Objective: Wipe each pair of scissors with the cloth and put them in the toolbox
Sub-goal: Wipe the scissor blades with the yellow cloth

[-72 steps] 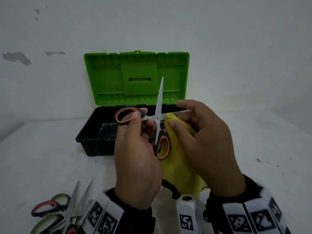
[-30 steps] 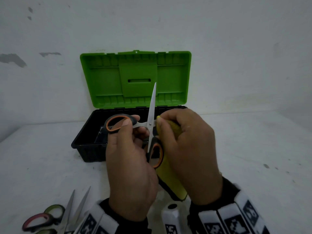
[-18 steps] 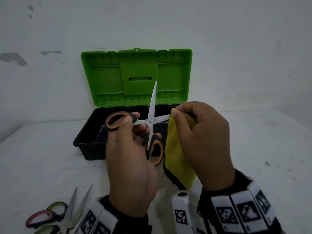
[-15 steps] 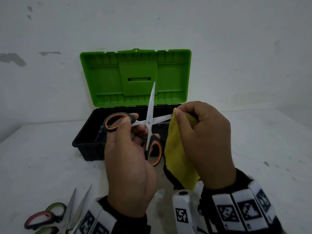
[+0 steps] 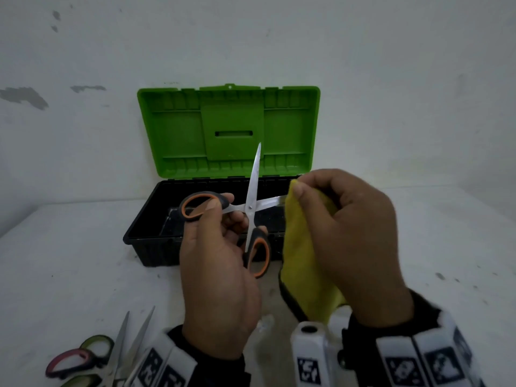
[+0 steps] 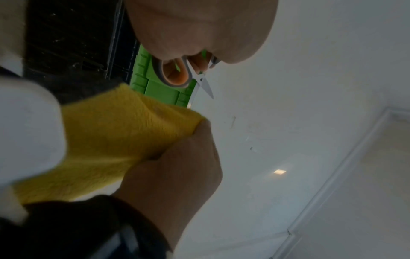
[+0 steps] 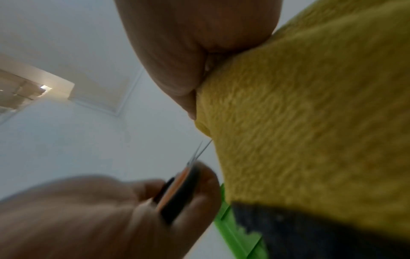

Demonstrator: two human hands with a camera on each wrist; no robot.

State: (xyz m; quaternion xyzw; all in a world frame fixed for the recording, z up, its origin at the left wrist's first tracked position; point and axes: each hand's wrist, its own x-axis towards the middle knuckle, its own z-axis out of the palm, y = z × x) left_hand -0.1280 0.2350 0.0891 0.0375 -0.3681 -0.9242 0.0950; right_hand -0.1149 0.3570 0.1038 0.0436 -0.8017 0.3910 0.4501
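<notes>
My left hand (image 5: pixel 220 233) grips the black-and-orange handles of a pair of scissors (image 5: pixel 250 208), held spread wide above the toolbox (image 5: pixel 145 241). One blade points up; the other runs right into the yellow cloth (image 5: pixel 301 261). My right hand (image 5: pixel 335 216) pinches the cloth around that blade, whose tip is hidden. The left wrist view shows the scissors (image 6: pixel 199 78) by the green lid (image 6: pixel 159 91) and the cloth (image 6: pixel 115 136). In the right wrist view the cloth (image 7: pixel 310 131) fills the right side.
The toolbox's green lid (image 5: pixel 229 129) stands open against the white wall. More scissors (image 5: pixel 92 361) with pink and green handles lie at the front left of the white table (image 5: pixel 69 261). A white device (image 5: pixel 310 356) sits by my right wrist.
My right hand has slid the cloth outward along the sideways blade, from near the pivot toward the tip. The left hand keeps the scissors spread and almost still.
</notes>
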